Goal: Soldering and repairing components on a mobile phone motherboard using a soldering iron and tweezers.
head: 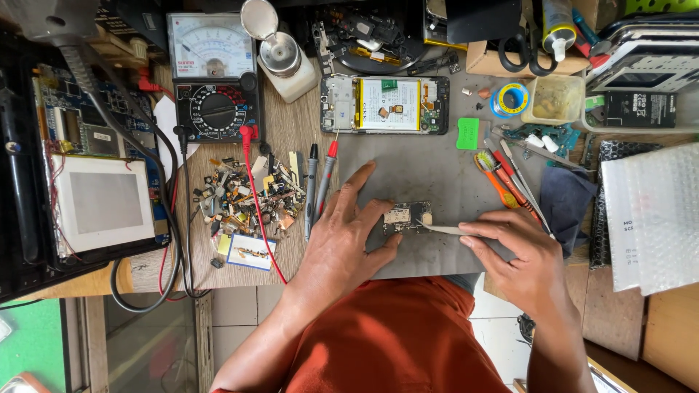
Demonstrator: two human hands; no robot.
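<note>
and here's the person from above: both forearms bare, no sleeves showing down to the wrists, no watch, no rings, no gloves. the left hand (348,234) and right hand (518,256) are bare too, nails short and plain. just below the grey mat (429,175) on the worktop, rust-orange cloth (397,342) covers the lap, softly creased, one plain colour, no print.

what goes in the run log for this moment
left hand: pins small circuit board | right hand: tweezers tip at board | surface: grey mat
</note>
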